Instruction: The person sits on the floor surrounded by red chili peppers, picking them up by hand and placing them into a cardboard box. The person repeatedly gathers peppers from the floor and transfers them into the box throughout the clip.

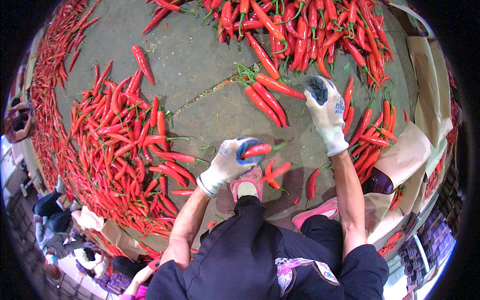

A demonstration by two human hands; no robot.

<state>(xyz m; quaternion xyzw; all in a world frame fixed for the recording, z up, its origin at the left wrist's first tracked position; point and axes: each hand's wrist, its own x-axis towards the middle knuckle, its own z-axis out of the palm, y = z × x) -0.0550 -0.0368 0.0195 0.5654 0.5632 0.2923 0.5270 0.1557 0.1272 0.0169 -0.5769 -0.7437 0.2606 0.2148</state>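
Note:
My left hand (230,159), in a white knit glove with a blue-grey coated palm, grips a red chili pepper (258,150) with its green stem pointing right. The matching glove covers my right hand (323,108), whose fingers pinch the tip of another red chili (279,85). That chili slants up to the left, its stem end by two chilies (264,101) lying on the concrete floor. Below my left hand is a blurred red chili (277,171) above or on a smaller one. I cannot tell whether it is falling.
A heap of chilies (116,150) spreads on the left, a second pile (300,30) at the top. Several more chilies (371,146) lie right of my right arm beside brown paper (407,148). Purple crates (431,240) stand lower right. Other people (56,217) sit lower left.

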